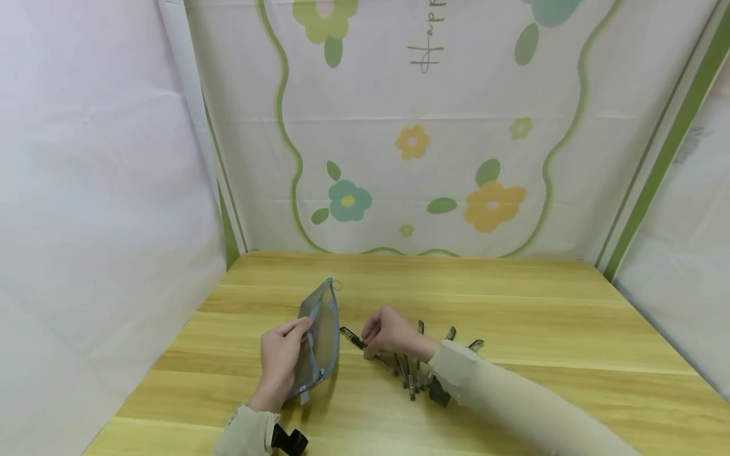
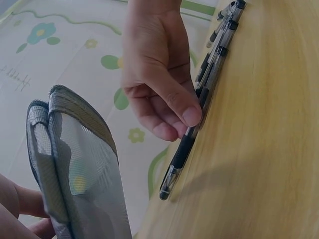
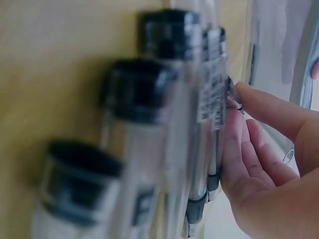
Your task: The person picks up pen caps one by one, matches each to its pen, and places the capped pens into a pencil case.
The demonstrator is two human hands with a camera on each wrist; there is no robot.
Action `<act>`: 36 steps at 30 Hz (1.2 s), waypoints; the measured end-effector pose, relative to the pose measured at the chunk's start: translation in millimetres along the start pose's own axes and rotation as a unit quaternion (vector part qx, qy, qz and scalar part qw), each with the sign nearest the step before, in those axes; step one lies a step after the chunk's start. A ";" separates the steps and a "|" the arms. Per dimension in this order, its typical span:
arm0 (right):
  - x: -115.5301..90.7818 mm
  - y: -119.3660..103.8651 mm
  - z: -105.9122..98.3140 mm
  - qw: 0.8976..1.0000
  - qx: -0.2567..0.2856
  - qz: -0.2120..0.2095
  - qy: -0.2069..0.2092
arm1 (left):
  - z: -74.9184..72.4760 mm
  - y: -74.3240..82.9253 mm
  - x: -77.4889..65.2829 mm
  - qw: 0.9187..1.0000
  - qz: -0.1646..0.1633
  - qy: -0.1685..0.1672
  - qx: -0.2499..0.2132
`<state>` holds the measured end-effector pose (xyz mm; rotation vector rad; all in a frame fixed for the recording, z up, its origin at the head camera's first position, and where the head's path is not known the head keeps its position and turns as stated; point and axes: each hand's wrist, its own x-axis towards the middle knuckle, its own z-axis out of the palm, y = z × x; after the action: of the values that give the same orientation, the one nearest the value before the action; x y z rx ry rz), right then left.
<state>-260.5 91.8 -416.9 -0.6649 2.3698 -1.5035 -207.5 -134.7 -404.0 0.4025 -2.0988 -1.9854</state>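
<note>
My left hand (image 1: pixel 279 360) grips a grey mesh zip pouch (image 1: pixel 327 332) by its side, thumb across the front. The pouch stands tilted up, with a metal ring at its far end; in the left wrist view its two zip edges (image 2: pixel 60 107) lie slightly apart. To the right, my right hand (image 1: pixel 395 332) pinches a clear pen with black parts (image 1: pixel 351 337) between thumb and fingers, low over the table. Several similar pens (image 1: pixel 411 383) lie fanned out beneath and beside the right hand. Close up in the right wrist view, their black ends (image 3: pixel 141 92) are blurred.
The wood-grain table (image 1: pixel 228 354) carries the pens and ends at a white cloth wall (image 1: pixel 422 190) printed with flowers. More white cloth (image 1: pixel 102 190) encloses the left and right sides. A black wrist camera (image 1: pixel 291 440) sits at the left cuff.
</note>
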 end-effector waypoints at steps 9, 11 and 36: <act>1.0 1.5 2.3 0.999 -0.035 -0.015 -0.005 | -0.9 1.5 -2.2 1.000 0.000 0.000 -0.003; 1.1 1.0 1.2 0.999 -0.035 -0.009 -0.006 | -0.8 1.5 -1.9 1.000 0.002 0.000 -0.005; -0.9 -3.1 -0.4 0.975 0.172 0.104 0.091 | 2.0 -0.2 -3.9 1.000 0.004 -0.002 -0.002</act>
<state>-259.2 91.4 -413.9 -0.2011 2.1370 -1.8782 -204.6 -131.5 -404.2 0.3879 -2.0957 -1.9866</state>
